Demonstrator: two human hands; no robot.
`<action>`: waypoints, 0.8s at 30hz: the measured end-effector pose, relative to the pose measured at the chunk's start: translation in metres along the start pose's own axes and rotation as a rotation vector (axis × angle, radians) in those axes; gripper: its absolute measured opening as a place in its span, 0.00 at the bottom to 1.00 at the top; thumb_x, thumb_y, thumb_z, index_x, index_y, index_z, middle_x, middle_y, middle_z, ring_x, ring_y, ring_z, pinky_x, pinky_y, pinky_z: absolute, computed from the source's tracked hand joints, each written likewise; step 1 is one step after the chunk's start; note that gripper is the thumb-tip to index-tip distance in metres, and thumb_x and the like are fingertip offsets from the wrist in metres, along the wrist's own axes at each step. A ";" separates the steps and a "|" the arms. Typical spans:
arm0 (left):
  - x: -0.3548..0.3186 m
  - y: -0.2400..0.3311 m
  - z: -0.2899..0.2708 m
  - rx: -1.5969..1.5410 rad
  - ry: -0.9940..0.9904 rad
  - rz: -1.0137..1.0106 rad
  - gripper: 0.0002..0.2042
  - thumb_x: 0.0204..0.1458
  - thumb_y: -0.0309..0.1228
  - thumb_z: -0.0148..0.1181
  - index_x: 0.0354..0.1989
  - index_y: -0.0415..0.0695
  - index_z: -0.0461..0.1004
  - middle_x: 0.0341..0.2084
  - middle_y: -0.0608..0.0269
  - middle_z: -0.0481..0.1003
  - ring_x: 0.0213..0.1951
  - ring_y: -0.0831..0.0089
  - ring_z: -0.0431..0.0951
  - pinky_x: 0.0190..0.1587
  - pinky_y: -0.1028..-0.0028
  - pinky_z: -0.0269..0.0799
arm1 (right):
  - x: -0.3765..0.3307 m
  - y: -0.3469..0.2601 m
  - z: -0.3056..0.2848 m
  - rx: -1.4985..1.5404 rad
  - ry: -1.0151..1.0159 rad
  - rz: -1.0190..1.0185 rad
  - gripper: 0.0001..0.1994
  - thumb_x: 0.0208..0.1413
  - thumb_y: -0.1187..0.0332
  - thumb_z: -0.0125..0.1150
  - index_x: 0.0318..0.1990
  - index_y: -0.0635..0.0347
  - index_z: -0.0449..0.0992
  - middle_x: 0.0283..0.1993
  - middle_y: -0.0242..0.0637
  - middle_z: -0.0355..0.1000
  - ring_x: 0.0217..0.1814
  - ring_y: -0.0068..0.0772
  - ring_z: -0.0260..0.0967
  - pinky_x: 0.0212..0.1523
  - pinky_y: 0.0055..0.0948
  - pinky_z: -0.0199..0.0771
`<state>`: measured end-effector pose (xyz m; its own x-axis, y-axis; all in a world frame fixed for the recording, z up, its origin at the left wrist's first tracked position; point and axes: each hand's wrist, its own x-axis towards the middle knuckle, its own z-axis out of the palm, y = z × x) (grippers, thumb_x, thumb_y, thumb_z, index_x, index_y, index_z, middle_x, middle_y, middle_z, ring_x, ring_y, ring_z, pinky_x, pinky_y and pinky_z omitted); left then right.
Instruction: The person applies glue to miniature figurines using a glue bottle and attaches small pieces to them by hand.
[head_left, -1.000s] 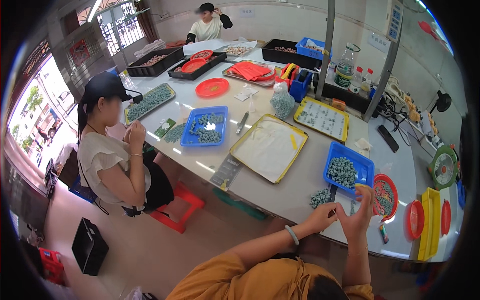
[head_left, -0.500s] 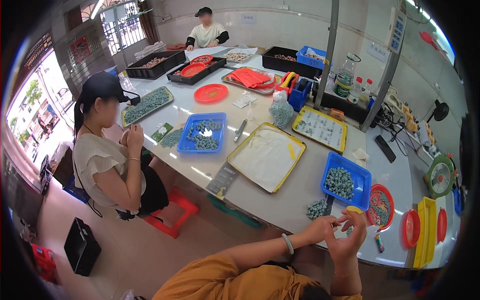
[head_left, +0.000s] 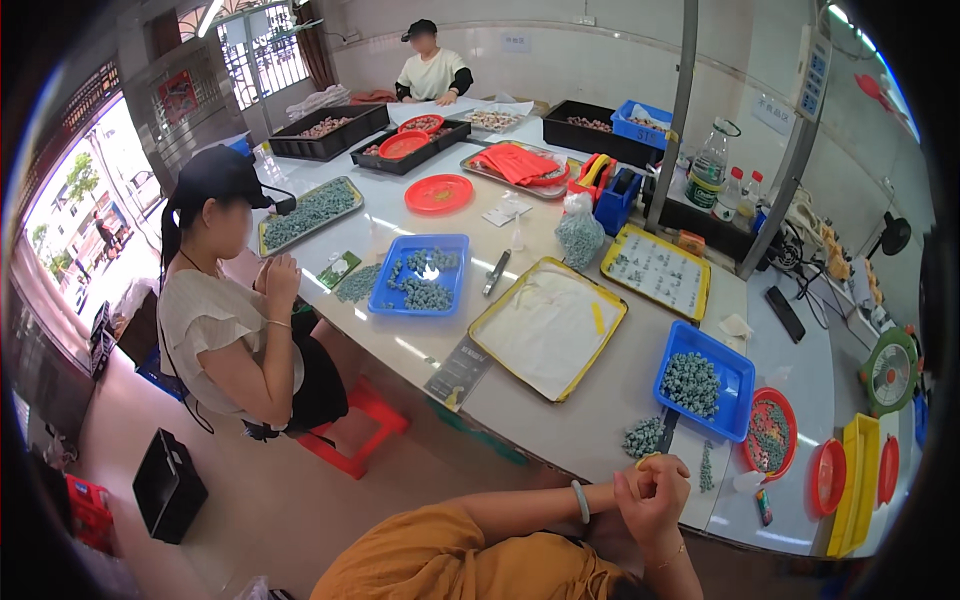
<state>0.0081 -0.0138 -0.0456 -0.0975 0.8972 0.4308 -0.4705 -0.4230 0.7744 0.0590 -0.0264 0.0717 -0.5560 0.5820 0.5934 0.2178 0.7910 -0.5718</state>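
Note:
My left hand (head_left: pixel 606 497), below a pale bracelet (head_left: pixel 581 502), meets my right hand (head_left: pixel 657 503) at the table's near edge. The fingers of both are curled together, and whatever lies between them is hidden. A yellow fingertip cover (head_left: pixel 647 460) shows at the top of the right hand. Just beyond the hands lies a heap of small grey-green beadlike pieces (head_left: pixel 643 437). Farther off, a blue tray (head_left: pixel 741 403) holds more such pieces. A short line of green pieces (head_left: pixel 706 466) lies right of the hands, beside a red round tray (head_left: pixel 790 423).
A yellow-rimmed tray with white lining (head_left: pixel 545 330) lies ahead. Another yellow-rimmed tray (head_left: pixel 657 275) holds rows of pieces. At right are a small tube (head_left: pixel 764 507), a red dish (head_left: pixel 827 477) and a yellow bin (head_left: pixel 855 485). One person (head_left: pixel 235 290) sits left; another (head_left: pixel 434 72) works at the far end.
My hands have come down and a little left, and the right hand's raised fingers have folded in. The line of green pieces now shows fully. The whole view has shifted slightly.

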 end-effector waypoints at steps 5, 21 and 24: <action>0.001 0.004 -0.010 0.511 -0.142 0.039 0.12 0.48 0.28 0.52 0.41 0.37 0.68 0.34 0.58 0.68 0.34 0.70 0.67 0.38 0.77 0.64 | -0.007 0.006 0.002 0.044 0.027 0.019 0.14 0.37 0.74 0.66 0.30 0.58 0.64 0.11 0.26 0.53 0.10 0.17 0.48 0.14 0.19 0.45; 0.011 0.058 -0.031 1.643 -0.142 -0.332 0.36 0.42 0.46 0.58 0.62 0.62 0.50 0.61 0.50 0.44 0.64 0.45 0.37 0.60 0.43 0.34 | -0.025 0.036 -0.002 0.261 0.042 0.180 0.12 0.41 0.78 0.61 0.30 0.60 0.62 0.12 0.24 0.54 0.12 0.10 0.48 0.14 0.16 0.45; 0.013 0.038 -0.045 1.578 -0.129 -0.196 0.37 0.43 0.46 0.58 0.63 0.61 0.48 0.61 0.48 0.45 0.63 0.43 0.38 0.60 0.44 0.35 | -0.028 0.041 -0.004 0.256 -0.003 0.213 0.12 0.41 0.77 0.61 0.30 0.60 0.62 0.12 0.24 0.56 0.13 0.10 0.48 0.15 0.15 0.46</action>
<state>-0.0509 -0.0127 -0.0314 -0.0376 0.9694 0.2424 0.8803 -0.0826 0.4671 0.0862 -0.0099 0.0339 -0.5225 0.7282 0.4435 0.1207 0.5780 -0.8071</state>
